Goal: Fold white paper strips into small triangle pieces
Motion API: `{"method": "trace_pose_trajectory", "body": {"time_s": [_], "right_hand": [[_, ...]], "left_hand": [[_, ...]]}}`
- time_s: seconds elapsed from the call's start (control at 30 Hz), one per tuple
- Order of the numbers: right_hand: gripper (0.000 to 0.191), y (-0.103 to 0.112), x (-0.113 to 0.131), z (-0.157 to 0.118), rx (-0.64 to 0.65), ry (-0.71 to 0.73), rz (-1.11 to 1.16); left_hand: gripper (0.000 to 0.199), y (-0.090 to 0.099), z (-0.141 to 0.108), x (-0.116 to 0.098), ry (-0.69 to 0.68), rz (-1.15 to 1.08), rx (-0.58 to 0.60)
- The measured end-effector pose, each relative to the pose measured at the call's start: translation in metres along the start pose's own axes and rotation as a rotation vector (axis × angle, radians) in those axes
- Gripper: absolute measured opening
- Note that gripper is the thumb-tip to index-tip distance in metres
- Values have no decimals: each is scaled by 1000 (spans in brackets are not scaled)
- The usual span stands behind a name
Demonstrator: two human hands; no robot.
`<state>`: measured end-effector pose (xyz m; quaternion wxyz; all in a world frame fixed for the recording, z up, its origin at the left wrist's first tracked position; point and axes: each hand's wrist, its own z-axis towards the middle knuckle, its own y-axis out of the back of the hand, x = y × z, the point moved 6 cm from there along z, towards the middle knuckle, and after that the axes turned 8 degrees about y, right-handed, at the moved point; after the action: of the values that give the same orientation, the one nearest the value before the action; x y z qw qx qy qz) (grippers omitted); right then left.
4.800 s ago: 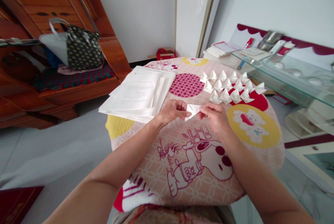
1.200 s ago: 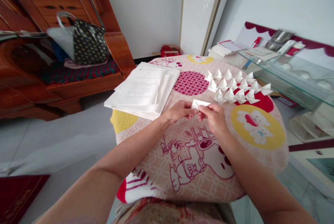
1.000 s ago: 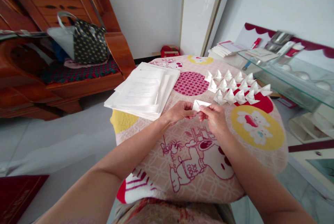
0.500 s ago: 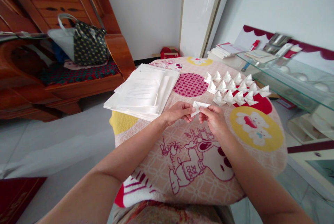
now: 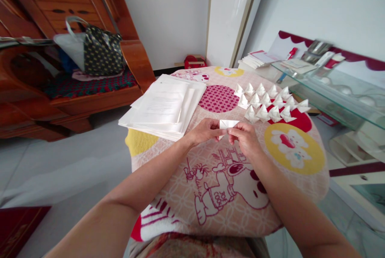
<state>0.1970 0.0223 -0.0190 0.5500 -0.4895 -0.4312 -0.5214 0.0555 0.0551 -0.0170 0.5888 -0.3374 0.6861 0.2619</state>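
Observation:
Between my two hands is a small folded piece of white paper (image 5: 228, 123), held just above the table. My left hand (image 5: 207, 130) pinches its left side, thumb in front and fingers curled behind. My right hand (image 5: 243, 134) grips the lower right part with thumb and fingers, close beside the left thumb. The fingers cover the paper's lower portion. Beyond my right hand, several folded white paper boats (image 5: 266, 101) stand in rows on the table. A stack of white paper sheets (image 5: 164, 103) lies beyond my left hand, the top one with printed lines.
The round table has a pink patterned cloth (image 5: 222, 206) with cartoon figures. To the right stands a glass shelf (image 5: 331, 93) carrying cups and papers. A wooden bench (image 5: 138, 65) with a black patterned bag (image 5: 104, 51) is at the left. A white upright cabinet (image 5: 225, 17) stands behind.
The folded paper has turned slightly in my fingers, its top edge now more level. My right thumb has shifted left, toward the left thumb. The boats and stack stay put.

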Motion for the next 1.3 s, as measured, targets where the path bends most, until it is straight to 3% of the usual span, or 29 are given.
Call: {"method": "trace_pose_trajectory", "body": {"time_s": [0.13,0.37,0.6,0.97,1.3], "right_hand": [[26,-5,-2,-3,91,-16,2],[28,-9,3,-2,85,-11,-1],[24,-7,10,-2,80,43,55],[25,-12,12,-3,114,14,107],[17,-6,13,-2,39,87,-62]], "left_hand": [[37,8,-3,-4,-28,-22,-109],[39,18,-4,0,4,-117,-192],[36,15,1,8,49,-309,-117],[38,11,0,10,90,-402,-43],[42,14,1,11,67,-324,-112]]}}
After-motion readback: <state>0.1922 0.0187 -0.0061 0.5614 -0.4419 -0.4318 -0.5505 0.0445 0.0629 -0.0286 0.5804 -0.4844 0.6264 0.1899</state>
